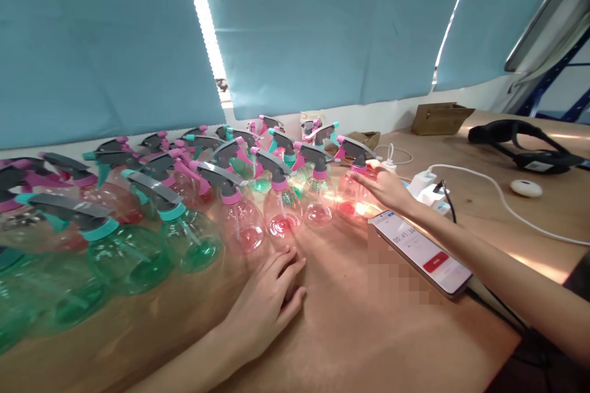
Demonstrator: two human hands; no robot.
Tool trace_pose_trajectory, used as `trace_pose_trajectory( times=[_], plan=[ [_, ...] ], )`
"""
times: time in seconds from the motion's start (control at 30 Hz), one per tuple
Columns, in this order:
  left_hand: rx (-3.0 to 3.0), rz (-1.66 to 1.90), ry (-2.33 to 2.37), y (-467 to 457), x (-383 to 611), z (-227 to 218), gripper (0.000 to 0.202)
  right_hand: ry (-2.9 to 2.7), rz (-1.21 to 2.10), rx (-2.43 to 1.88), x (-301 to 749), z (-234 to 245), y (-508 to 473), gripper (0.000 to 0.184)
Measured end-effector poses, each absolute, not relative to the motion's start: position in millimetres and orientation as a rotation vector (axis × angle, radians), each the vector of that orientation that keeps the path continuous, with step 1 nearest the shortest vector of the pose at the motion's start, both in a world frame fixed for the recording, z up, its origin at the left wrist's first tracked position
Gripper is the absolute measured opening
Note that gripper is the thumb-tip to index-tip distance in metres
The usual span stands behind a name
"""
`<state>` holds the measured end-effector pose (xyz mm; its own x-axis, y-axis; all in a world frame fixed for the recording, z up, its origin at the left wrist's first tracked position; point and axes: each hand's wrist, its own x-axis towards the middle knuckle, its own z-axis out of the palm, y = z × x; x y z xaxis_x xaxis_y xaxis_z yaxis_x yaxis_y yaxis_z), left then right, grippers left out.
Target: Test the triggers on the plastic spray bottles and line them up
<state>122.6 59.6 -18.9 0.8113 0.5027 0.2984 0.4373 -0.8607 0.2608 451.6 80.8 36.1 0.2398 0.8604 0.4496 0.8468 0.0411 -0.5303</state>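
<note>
Head: R hand (381, 184) grips red btl (349, 198) (just L of it); L hand (267, 298) half-open, empty.

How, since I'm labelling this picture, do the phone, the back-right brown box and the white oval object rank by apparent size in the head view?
Phone (nearest the camera, so real size is unsure)
Brown box
White oval object

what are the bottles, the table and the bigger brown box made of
Bottles: probably tinted glossy plastic; see-through walls with bright highlights. Table: smooth brown wood or laminate, soft sheen; I can't tell which. Box: likely matte cardboard; plain brown, flat sides.
</note>
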Motion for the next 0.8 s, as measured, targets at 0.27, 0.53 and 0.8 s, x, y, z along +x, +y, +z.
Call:
trace_pose_trajectory(
  times=[0.27, 0.53, 0.8],
  plan=[
    [2.816, 0.521, 0.75, 55, 109, -20, 0.038, -1.559, 0.033, -1.879, 451, 34, 67, 0.069],
    [2.83, 0.56, 0.782, 54, 98, -23, 0.038, -1.569, 0.021, -1.902, 450, 33, 76, 0.062],
    [2.847, 0.58, 0.759, 52, 94, -20, 0.037, -1.586, 0.051, -1.942, 435, 34, 39, 0.082]
  ],
)
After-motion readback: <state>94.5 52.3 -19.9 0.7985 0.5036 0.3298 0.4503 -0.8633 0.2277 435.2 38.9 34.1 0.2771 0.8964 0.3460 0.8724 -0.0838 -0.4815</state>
